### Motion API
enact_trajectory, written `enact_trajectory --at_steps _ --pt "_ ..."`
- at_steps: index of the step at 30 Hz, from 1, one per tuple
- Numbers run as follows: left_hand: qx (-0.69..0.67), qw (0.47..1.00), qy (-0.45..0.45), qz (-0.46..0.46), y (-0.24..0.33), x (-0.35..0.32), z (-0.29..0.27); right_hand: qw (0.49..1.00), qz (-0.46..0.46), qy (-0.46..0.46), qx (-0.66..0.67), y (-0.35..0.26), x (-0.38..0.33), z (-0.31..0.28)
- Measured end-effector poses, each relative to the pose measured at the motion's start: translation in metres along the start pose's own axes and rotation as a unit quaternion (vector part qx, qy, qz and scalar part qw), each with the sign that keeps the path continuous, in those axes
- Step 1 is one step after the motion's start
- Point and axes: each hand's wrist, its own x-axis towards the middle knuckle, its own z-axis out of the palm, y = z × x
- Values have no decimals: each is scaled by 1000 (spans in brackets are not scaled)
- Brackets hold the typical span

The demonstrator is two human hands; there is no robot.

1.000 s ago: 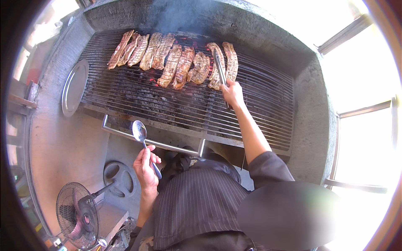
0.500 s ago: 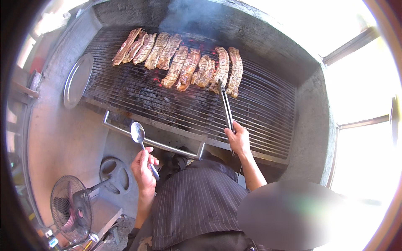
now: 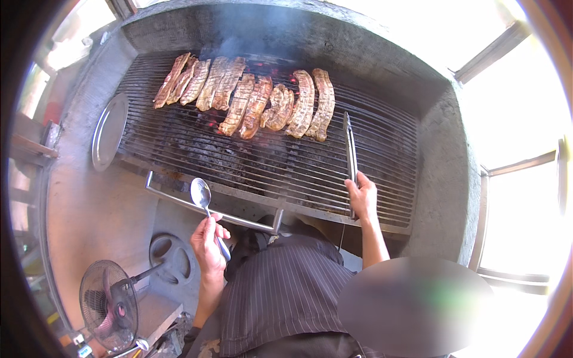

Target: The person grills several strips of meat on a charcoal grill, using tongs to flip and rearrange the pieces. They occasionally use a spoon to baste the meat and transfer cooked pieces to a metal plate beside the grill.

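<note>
Pulled back toward the near edge of the grill since a second ago: right hand [image 3: 361, 197], earlier stretched out over the far row of meat, now drawn in above the near right part of the grate [image 3: 382, 155]. Fingers clamped on the handle end of long metal tongs [image 3: 350, 149], tips pointing away toward the far side, lying just right of the rightmost strip and gripping nothing. Left hand [image 3: 207, 241] much as before, closed around the handle of a metal spoon [image 3: 200, 193], bowl raised just above the steel handle bar [image 3: 209, 209] at the grill's near edge; hands well apart.

Meat strips [image 3: 250, 95] lined up side by side along the far half of the grate, browned and scored on top, smoke rising behind, red embers glowing beneath the middle ones. Judging from colour alone, cooking well along; no strip lifted off yet, all on the grate. Underside doneness not visible.

Round metal lid or tray [image 3: 109, 131] leaning on the concrete ledge at far left, bare. Small electric fan [image 3: 108, 304] standing at near left beside a round opening in the concrete front. Bright windows at right.
</note>
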Motion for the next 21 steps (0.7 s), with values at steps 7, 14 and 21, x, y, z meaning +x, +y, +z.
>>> enact_trajectory --at_steps 7,14,21 --pt "21 999 41 2 -2 -24 3 978 -104 9 181 -7 46 3" --pt "26 987 154 -25 -15 -56 -55 908 66 -271 313 -67 19 74" --pt "5 987 158 -14 21 0 -129 891 107 -306 317 -135 -6 175"
